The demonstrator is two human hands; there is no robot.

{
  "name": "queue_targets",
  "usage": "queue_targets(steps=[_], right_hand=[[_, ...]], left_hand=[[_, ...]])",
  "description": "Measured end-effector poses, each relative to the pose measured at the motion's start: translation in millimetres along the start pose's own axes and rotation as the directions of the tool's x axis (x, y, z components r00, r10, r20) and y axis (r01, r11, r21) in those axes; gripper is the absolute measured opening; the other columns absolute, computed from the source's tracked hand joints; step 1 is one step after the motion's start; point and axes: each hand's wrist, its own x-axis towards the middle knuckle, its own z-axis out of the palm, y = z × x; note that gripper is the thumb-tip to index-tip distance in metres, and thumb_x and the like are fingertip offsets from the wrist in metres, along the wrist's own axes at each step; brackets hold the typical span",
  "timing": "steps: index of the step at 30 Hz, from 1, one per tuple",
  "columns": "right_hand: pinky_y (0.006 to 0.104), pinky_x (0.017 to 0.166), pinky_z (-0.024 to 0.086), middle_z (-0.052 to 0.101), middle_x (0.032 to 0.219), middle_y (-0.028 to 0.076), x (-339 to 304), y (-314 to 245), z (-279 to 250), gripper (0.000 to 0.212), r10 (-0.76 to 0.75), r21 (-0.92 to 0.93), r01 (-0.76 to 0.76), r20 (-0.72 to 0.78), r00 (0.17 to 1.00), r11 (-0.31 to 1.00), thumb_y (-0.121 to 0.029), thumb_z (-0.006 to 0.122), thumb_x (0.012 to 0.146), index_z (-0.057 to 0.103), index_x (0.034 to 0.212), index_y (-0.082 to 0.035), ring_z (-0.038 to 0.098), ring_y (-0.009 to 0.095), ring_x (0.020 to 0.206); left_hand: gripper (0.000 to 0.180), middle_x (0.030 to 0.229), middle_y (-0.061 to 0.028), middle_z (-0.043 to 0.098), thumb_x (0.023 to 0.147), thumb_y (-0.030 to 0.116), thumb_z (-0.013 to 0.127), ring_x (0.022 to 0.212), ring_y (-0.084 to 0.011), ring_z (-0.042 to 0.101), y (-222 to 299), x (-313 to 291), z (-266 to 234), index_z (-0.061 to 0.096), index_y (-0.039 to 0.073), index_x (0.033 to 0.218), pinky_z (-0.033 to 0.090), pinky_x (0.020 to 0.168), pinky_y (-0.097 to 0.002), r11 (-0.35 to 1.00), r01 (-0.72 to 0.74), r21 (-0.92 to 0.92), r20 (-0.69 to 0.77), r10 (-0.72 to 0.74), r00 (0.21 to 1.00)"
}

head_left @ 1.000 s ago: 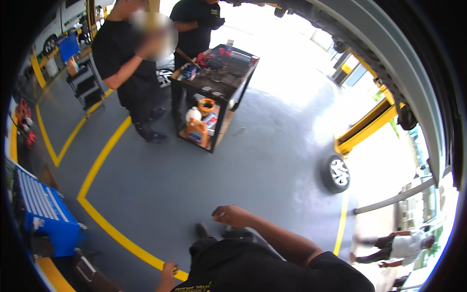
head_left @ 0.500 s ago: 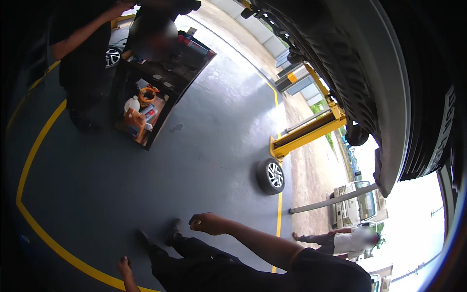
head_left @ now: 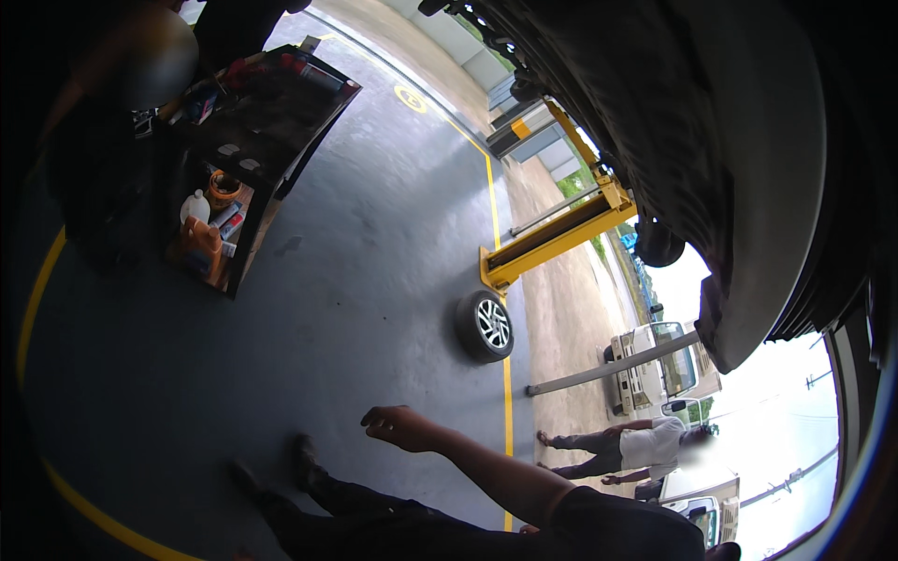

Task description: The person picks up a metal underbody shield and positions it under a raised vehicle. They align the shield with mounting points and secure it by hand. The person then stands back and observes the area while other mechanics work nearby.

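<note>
My right arm reaches in from the lower edge, bare below a short dark sleeve. At its end my right hand (head_left: pixel 400 428) hangs above the grey floor (head_left: pixel 374 309), fingers loosely bent and apart, with nothing seen in them. It touches nothing. Below it are my dark trousers (head_left: pixel 346 505) and shoes, the shoes blurred. My left hand is out of the picture. Nearest to the right hand lies a wheel with its tyre (head_left: pixel 486 325), some way off on the floor.
A black tool cart (head_left: pixel 281 131) at upper left carries an orange jug (head_left: pixel 201 245), a white bottle (head_left: pixel 195 208) and an orange tub (head_left: pixel 223 190). Co-workers stand around it. A raised vehicle (head_left: pixel 776 206) and yellow lift post (head_left: pixel 561 234) are at right. Beyond are a person (head_left: pixel 650 442) and trucks (head_left: pixel 655 365).
The cart, wheel and lift post have shifted left in view as my head moved. My left hand has left the picture at the lower edge. My right hand keeps nearly the same place.
</note>
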Motion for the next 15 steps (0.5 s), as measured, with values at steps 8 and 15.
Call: queue_targets(steps=[8, 15], right_hand=[[0.0447, 0.1, 0.054, 0.071, 0.122, 0.016, -6.2, 15.6, -31.0, 0.036, -0.112, 0.021, 0.115, -0.102, 0.988, 0.993, -0.033, 0.059, 0.105, 0.064, 0.131, -0.009, 0.068, 0.033, 0.113], [0.0414, 0.097, 0.056, 0.072, 0.119, 0.012, -20.5, -0.3, -94.0, 0.032, -0.204, 0.037, 0.219, -0.235, 0.95, 0.975, -0.025, 0.056, 0.107, 0.063, 0.133, -0.008, 0.07, 0.027, 0.111]], left_hand=[[0.028, 0.099, -0.0099, 0.068, 0.106, 0.024, 0.054, 0.081, -0.0209, 0.065, 108.1, -27.6, 33.1, 0.063, 0.004, 0.124, 0.051, 0.068, -0.036, 0.986, -0.155, 0.055, 0.042, 0.153, 0.987], [0.027, 0.094, -0.0119, 0.07, 0.106, 0.024, 0.053, 0.082, -0.024, 0.067, 143.4, -92.1, 18.0, 0.067, 0.003, 0.117, 0.052, 0.07, -0.0389, 0.925, -0.364, 0.107, 0.074, 0.358, 0.931]])
